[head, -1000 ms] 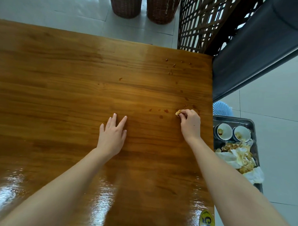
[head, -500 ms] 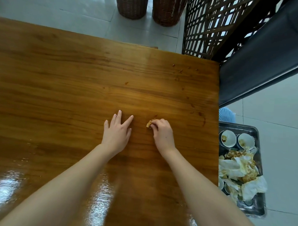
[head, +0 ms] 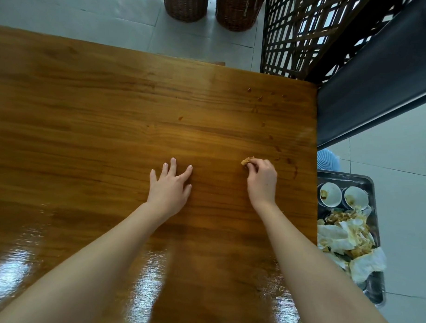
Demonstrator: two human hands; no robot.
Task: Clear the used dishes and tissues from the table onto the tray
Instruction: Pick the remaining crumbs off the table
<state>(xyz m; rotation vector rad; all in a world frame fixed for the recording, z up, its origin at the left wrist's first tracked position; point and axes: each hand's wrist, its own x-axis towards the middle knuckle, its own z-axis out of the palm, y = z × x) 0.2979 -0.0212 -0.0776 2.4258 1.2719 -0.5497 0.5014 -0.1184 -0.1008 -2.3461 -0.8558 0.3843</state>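
Note:
My right hand [head: 262,178] pinches a small stained wad of tissue [head: 245,161] and presses it on the wooden table [head: 112,124] near the right edge. My left hand [head: 170,187] rests flat on the table, fingers spread, a little to the left. A metal tray [head: 372,181] sits lower, beyond the table's right edge. It holds two small white bowls [head: 329,194] with sauce traces and a heap of crumpled stained tissues [head: 344,236]. Brown sauce spots [head: 291,164] mark the wood near my right hand.
Two woven wicker baskets [head: 186,4] stand on the tiled floor past the table's far edge. A dark lattice screen [head: 298,34] and a dark slanted panel [head: 379,70] rise at the upper right. A pale blue pleated object [head: 328,161] lies behind the tray.
My right hand slid left with the tissue wad toward my left hand, then back right toward the sauce spots. My left hand stayed flat in place.

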